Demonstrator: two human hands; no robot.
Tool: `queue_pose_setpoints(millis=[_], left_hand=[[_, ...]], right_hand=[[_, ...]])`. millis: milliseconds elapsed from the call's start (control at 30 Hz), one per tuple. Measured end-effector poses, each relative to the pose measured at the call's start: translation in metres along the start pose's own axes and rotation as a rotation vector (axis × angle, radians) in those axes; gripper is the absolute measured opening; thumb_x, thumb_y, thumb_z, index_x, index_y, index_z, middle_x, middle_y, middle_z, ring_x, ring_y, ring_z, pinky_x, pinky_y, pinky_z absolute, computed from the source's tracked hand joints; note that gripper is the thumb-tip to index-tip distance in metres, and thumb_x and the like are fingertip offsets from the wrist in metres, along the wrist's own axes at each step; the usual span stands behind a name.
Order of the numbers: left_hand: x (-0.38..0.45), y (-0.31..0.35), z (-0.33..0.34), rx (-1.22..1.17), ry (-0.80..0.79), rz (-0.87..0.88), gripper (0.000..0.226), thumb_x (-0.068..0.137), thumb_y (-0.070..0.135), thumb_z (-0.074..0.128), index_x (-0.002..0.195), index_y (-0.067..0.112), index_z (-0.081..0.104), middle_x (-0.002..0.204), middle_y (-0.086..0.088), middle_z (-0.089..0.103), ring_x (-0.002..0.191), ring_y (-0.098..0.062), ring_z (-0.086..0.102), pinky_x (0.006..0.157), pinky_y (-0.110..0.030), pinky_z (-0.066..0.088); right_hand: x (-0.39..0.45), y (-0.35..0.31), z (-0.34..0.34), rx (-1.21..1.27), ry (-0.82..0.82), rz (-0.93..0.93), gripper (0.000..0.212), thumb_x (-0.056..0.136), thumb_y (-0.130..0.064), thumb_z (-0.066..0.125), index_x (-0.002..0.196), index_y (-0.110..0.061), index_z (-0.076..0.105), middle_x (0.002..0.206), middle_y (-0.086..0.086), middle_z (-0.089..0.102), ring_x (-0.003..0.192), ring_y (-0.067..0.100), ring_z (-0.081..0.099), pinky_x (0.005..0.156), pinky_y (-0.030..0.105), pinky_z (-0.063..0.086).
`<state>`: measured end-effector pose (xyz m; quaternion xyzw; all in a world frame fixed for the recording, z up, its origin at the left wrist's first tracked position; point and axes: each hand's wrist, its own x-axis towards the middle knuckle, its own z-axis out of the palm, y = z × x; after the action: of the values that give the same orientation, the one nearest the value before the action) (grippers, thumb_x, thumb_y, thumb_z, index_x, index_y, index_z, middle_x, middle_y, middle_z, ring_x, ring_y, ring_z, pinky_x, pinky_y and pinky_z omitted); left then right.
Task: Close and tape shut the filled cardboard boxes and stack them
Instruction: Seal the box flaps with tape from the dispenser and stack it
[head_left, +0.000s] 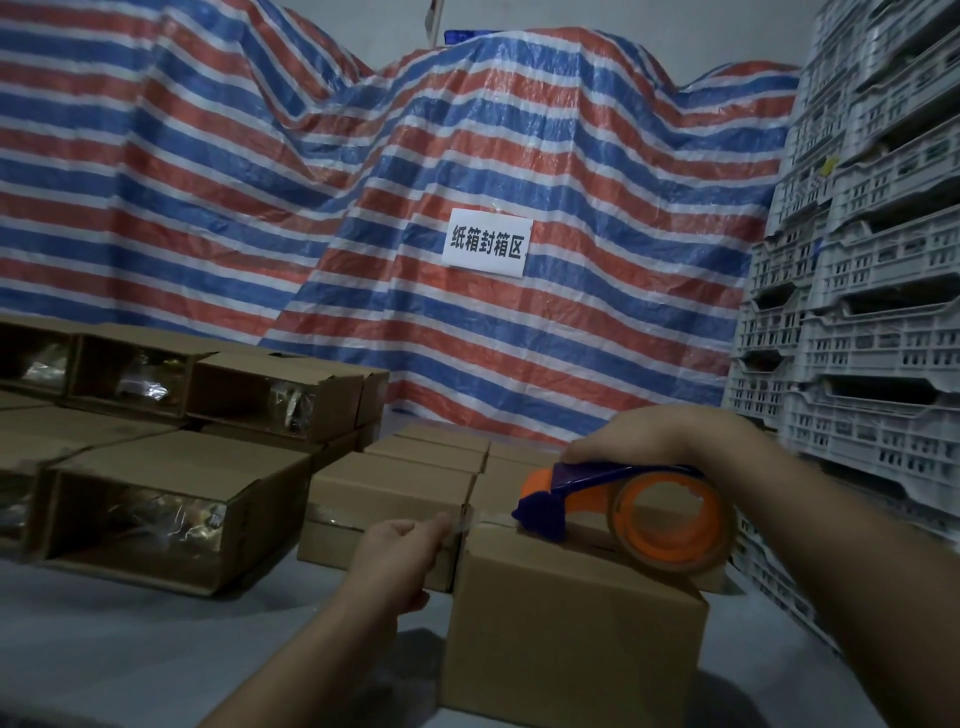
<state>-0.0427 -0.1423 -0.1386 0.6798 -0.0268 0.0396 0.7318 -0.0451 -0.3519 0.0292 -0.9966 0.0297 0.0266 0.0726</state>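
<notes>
A closed cardboard box (571, 634) stands in front of me on the grey floor. My right hand (649, 434) grips the top of an orange and purple tape dispenser (634, 512) that rests on the box's top near its left edge. My left hand (402, 551) pinches the free end of the clear tape (465, 521) just left of the box's corner. The strip runs from my fingers to the dispenser's blade.
Closed boxes (389, 488) lie behind the one I work on. Open filled boxes (156, 509) lie on their sides at the left. A striped tarp (467, 156) with a white sign covers the back. Grey plastic crates (857, 312) are stacked at the right.
</notes>
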Motion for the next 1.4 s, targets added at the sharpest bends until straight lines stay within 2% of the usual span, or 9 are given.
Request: queue_pose_setpoints(millis=[167,333,433,567,767,867,1033,1233,1400], left_hand=[[-0.006,0.002,0.012,0.040,-0.062,-0.173,0.034,0.096,0.041,0.058,0.085,0.009,0.058,0.065,-0.005,0.039,0.055,-0.016,0.035,0.056,-0.029,0.033],[-0.008,-0.001,0.012,0.094,-0.099,-0.218,0.045,0.092,0.054,0.056,0.088,0.009,0.061,0.084,-0.010,0.049,0.073,-0.022,0.042,0.070,-0.031,0.037],[-0.003,-0.011,0.003,0.281,-0.078,-0.146,0.037,0.099,0.048,0.050,0.093,0.014,0.063,0.086,-0.007,0.056,0.076,-0.019,0.050,0.071,-0.030,0.040],[0.003,0.006,0.005,0.292,0.019,0.127,0.039,0.102,0.046,0.041,0.075,0.020,0.053,0.068,0.002,0.052,0.055,-0.008,0.048,0.053,-0.023,0.037],[0.009,0.036,0.021,0.387,-0.129,0.099,0.034,0.095,0.053,0.054,0.102,0.020,0.057,0.085,0.001,0.062,0.071,-0.012,0.055,0.056,-0.025,0.041],[0.010,0.031,0.023,0.319,-0.148,0.007,0.037,0.091,0.048,0.062,0.106,0.014,0.061,0.099,-0.009,0.069,0.086,-0.022,0.064,0.073,-0.034,0.051],[0.011,0.027,0.021,0.264,-0.180,-0.035,0.035,0.093,0.042,0.061,0.109,0.010,0.063,0.081,-0.007,0.061,0.067,-0.017,0.052,0.055,-0.024,0.037],[0.008,0.028,0.019,0.283,-0.156,-0.022,0.028,0.093,0.040,0.061,0.097,0.012,0.062,0.074,-0.005,0.059,0.061,-0.015,0.048,0.052,-0.024,0.032],[0.007,0.028,0.020,0.253,-0.150,-0.045,0.029,0.092,0.036,0.063,0.101,0.009,0.063,0.079,-0.009,0.058,0.069,-0.020,0.050,0.057,-0.025,0.033]], right_hand=[[0.002,0.000,0.001,-0.013,-0.007,-0.008,0.039,0.095,-0.062,0.050,0.091,-0.026,0.066,0.051,-0.014,0.064,0.041,-0.001,0.058,0.061,0.023,0.041],[0.000,-0.003,0.001,-0.030,-0.011,-0.017,0.037,0.097,-0.060,0.049,0.092,-0.026,0.063,0.049,-0.014,0.063,0.040,-0.001,0.057,0.055,0.020,0.040],[-0.003,-0.002,0.000,-0.037,-0.016,-0.015,0.037,0.097,-0.060,0.049,0.092,-0.026,0.063,0.049,-0.014,0.064,0.040,-0.001,0.058,0.055,0.019,0.040],[-0.002,-0.001,-0.001,-0.031,-0.013,-0.022,0.038,0.097,-0.061,0.049,0.088,-0.027,0.064,0.049,-0.014,0.063,0.039,-0.001,0.057,0.059,0.022,0.040],[-0.001,-0.001,0.000,-0.059,-0.009,-0.012,0.043,0.096,-0.064,0.046,0.088,-0.026,0.064,0.047,-0.014,0.061,0.037,-0.001,0.055,0.059,0.024,0.040],[-0.001,-0.002,0.000,-0.055,-0.008,-0.010,0.043,0.097,-0.063,0.044,0.086,-0.027,0.063,0.046,-0.014,0.060,0.036,-0.002,0.054,0.060,0.024,0.039],[-0.001,-0.001,-0.001,-0.034,-0.022,0.012,0.042,0.092,-0.066,0.053,0.091,-0.026,0.065,0.049,-0.013,0.064,0.039,0.000,0.058,0.053,0.020,0.041],[-0.006,0.008,-0.011,-0.032,-0.050,0.048,0.050,0.092,-0.070,0.052,0.088,-0.022,0.064,0.047,-0.011,0.063,0.036,0.002,0.058,0.035,0.011,0.039],[-0.022,0.051,-0.029,-0.132,-0.043,0.132,0.070,0.079,-0.087,0.048,0.098,-0.024,0.071,0.073,-0.006,0.074,0.062,0.010,0.069,0.067,0.024,0.054]])
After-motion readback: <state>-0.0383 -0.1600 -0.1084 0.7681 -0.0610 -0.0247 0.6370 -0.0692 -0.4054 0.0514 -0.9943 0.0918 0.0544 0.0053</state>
